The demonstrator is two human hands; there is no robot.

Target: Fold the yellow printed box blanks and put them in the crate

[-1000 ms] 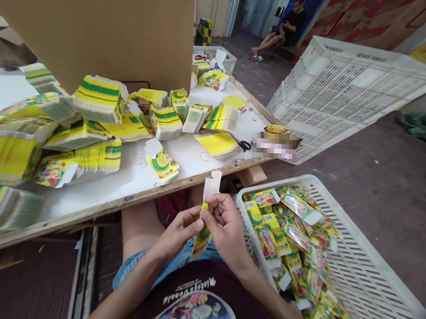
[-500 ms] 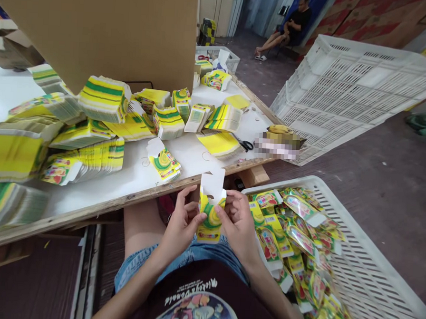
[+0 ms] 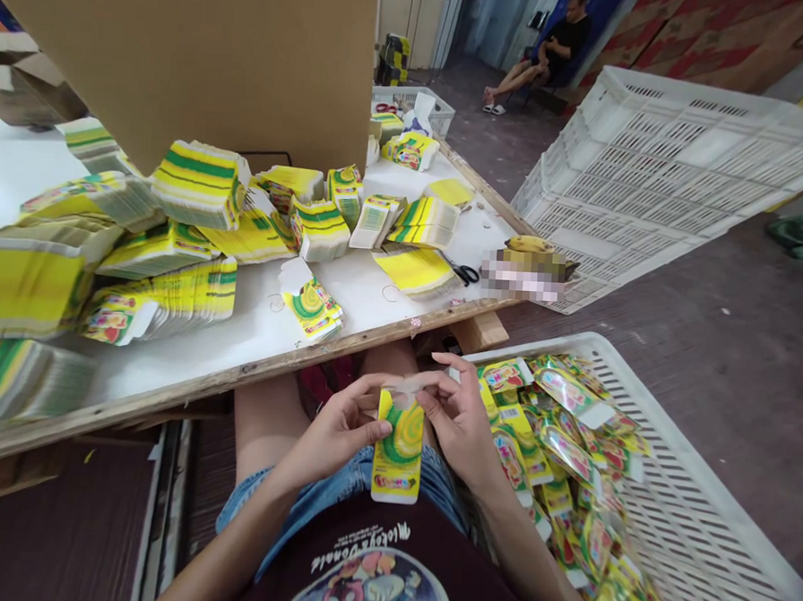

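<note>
Over my lap, a small yellow and green cardboard box [image 3: 399, 453] is held upright between both hands. My left hand [image 3: 348, 421] grips its left edge, thumb on the front and fingers behind. At the top right corner, my right hand [image 3: 455, 411] has its thumb and bent fingers on the folded-down top flap. The box's back is hidden. On the table edge ahead lies a small stack of similar flattened boxes [image 3: 312, 312]. To my right, a white plastic crate [image 3: 694, 495] holds many yellow packets and boxes [image 3: 555, 461].
Bundles of flat boxes [image 3: 199, 182] cover the white table [image 3: 252, 329] before a large cardboard sheet [image 3: 239, 59]. Scissors [image 3: 467, 273] and bananas [image 3: 529, 244] lie near its right corner. Stacked white crates [image 3: 664, 171] lean at right. A person [image 3: 564, 40] sits at the back.
The box's upright white top flap has been folded down. The box has come slightly lower and nearer to me, and my right hand has moved up onto its top.
</note>
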